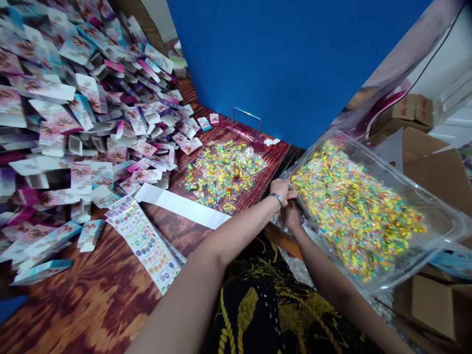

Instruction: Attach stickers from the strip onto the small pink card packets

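A large clear plastic tub [438,216] full of small yellow, orange and green packets stands tilted at the right. My left hand [282,189], with a bracelet on the wrist, is closed on the tub's near left rim. My right hand [292,215] sits just below it, fingers curled against the same corner; what they hold is hidden. Left of the hands, a heap of the same colourful packets [223,172] lies on the wooden table [110,300].
A big pile of small pink, white and teal cartons [73,113] covers the table's left. Sticker sheets [145,243] and a white strip [184,206] lie in front. A blue wall [295,59] stands behind. Cardboard boxes [427,162] sit at right.
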The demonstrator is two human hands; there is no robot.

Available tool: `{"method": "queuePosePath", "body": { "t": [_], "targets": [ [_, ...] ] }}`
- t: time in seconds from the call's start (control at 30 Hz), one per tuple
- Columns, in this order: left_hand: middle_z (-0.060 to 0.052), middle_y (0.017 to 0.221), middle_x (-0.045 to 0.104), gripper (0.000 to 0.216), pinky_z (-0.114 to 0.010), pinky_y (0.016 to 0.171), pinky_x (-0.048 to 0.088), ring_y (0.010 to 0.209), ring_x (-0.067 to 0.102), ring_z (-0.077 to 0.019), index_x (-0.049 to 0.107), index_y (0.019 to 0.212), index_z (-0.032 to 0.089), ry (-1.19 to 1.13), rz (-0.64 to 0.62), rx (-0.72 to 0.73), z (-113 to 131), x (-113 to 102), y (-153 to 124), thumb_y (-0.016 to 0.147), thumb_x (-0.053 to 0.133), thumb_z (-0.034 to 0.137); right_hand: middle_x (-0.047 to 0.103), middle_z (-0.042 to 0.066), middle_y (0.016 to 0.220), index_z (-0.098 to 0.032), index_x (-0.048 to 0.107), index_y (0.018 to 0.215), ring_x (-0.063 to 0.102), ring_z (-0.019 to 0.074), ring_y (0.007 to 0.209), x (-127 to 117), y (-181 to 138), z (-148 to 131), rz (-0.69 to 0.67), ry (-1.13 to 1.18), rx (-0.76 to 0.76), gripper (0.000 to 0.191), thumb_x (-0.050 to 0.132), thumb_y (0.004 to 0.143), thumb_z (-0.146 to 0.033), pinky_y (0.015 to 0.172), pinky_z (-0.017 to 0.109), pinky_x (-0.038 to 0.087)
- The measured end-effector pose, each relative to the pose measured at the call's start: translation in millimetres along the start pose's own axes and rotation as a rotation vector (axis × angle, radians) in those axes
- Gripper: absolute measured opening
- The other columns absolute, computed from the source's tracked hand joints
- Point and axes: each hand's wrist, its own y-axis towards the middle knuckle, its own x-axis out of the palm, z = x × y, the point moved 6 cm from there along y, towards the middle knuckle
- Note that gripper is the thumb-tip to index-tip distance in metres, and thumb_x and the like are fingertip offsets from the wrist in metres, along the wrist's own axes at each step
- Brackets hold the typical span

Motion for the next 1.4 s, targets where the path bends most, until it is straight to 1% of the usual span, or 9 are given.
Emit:
{"method": "queuePosePath", "body": {
  "t": [0.17, 0.4, 0.53, 0.73, 1.0, 1.1, 1.17, 1.27, 1.4],
  "targets": [
    [0.004, 0.056, 0.049, 0.013, -0.023, 0.053, 0.048, 0.049, 0.057, -0.0106, 0.052, 0.085, 0.016, 0.076, 0.036, 0.060, 7.7, -0.1, -7.2, 0.076, 0.061, 0.014, 0.057, 0.009, 0.113, -0.015, 0.052, 0.118, 0.058, 0.0202, 0.097, 6.9, -5.8, 25.5, -0.038, -0.140, 0.068, 0.030, 0.051, 0.092, -0.028, 0.083, 0.040, 0.049],
    [0.004, 0.055, 0.047, 0.014, -0.026, 0.054, 0.050, 0.048, 0.057, -0.0126, 0.049, 0.082, 0.017, 0.128, 0.041, 0.084, 9.3, 0.3, -5.8, 0.072, 0.057, 0.012, 0.056, 0.008, 0.115, -0.015, 0.052, 0.118, 0.058, 0.0200, 0.097, 13.4, -2.2, 30.7, -0.100, -0.238, -0.022, 0.033, 0.054, 0.090, -0.031, 0.081, 0.040, 0.051],
    [0.003, 0.055, 0.048, 0.015, -0.026, 0.053, 0.050, 0.048, 0.058, -0.0132, 0.047, 0.078, 0.017, 0.139, 0.034, 0.090, 9.5, 0.7, -5.8, 0.069, 0.057, 0.010, 0.058, 0.007, 0.111, -0.017, 0.055, 0.114, 0.060, 0.0171, 0.091, 11.3, -14.1, 31.6, -0.134, -0.262, -0.063, 0.027, 0.052, 0.091, -0.031, 0.078, 0.036, 0.052],
    [0.003, 0.054, 0.048, 0.016, -0.027, 0.053, 0.051, 0.048, 0.058, -0.0135, 0.046, 0.074, 0.017, 0.142, 0.022, 0.096, 9.2, 0.2, -3.8, 0.066, 0.056, 0.008, 0.058, 0.009, 0.115, -0.014, 0.052, 0.120, 0.059, 0.0197, 0.099, 2.4, -32.5, 36.4, -0.109, -0.281, -0.126, 0.032, 0.053, 0.091, -0.025, 0.084, 0.040, 0.050],
    [0.004, 0.054, 0.048, 0.016, -0.027, 0.054, 0.051, 0.048, 0.057, -0.0119, 0.045, 0.074, 0.017, 0.131, -0.002, 0.091, 8.1, 1.3, -3.4, 0.069, 0.060, 0.015, 0.057, 0.017, 0.122, -0.014, 0.048, 0.128, 0.059, 0.0242, 0.103, -14.5, -53.9, 36.2, -0.083, -0.284, -0.118, 0.046, 0.039, 0.084, -0.001, 0.085, 0.033, 0.047],
    [0.004, 0.055, 0.048, 0.016, -0.026, 0.055, 0.051, 0.048, 0.057, -0.0115, 0.045, 0.076, 0.018, 0.127, 0.004, 0.086, 8.2, 1.0, -4.1, 0.070, 0.060, 0.016, 0.063, 0.016, 0.110, -0.015, 0.052, 0.124, 0.063, 0.0235, 0.092, -18.7, -64.4, 34.4, -0.110, -0.274, -0.094, 0.045, 0.039, 0.084, -0.001, 0.076, 0.031, 0.049],
    [0.004, 0.055, 0.048, 0.015, -0.027, 0.055, 0.051, 0.047, 0.057, -0.0109, 0.045, 0.077, 0.018, 0.125, 0.008, 0.084, 8.7, 0.9, -5.0, 0.072, 0.059, 0.015, 0.066, 0.015, 0.097, -0.013, 0.058, 0.115, 0.066, 0.0221, 0.080, -18.5, -63.2, 34.9, -0.137, -0.260, -0.060, 0.036, 0.042, 0.084, -0.003, 0.069, 0.029, 0.049],
    [0.005, 0.054, 0.046, 0.012, -0.027, 0.057, 0.052, 0.047, 0.056, -0.0105, 0.046, 0.077, 0.017, 0.122, 0.007, 0.080, 9.4, 1.1, -7.0, 0.074, 0.055, 0.011, 0.067, 0.012, 0.091, -0.013, 0.063, 0.103, 0.066, 0.0202, 0.080, -15.2, -47.0, 32.8, -0.143, -0.217, -0.013, 0.024, 0.043, 0.090, -0.015, 0.070, 0.027, 0.047],
    [0.005, 0.054, 0.046, 0.009, -0.026, 0.057, 0.051, 0.048, 0.056, -0.0101, 0.048, 0.079, 0.017, 0.115, 0.010, 0.070, 9.6, 0.7, -9.2, 0.078, 0.052, 0.009, 0.062, 0.016, 0.109, -0.010, 0.050, 0.123, 0.061, 0.0233, 0.099, -8.0, -22.7, 23.1, -0.078, -0.167, 0.047, 0.036, 0.038, 0.094, -0.026, 0.080, 0.030, 0.045]
  ]
}}
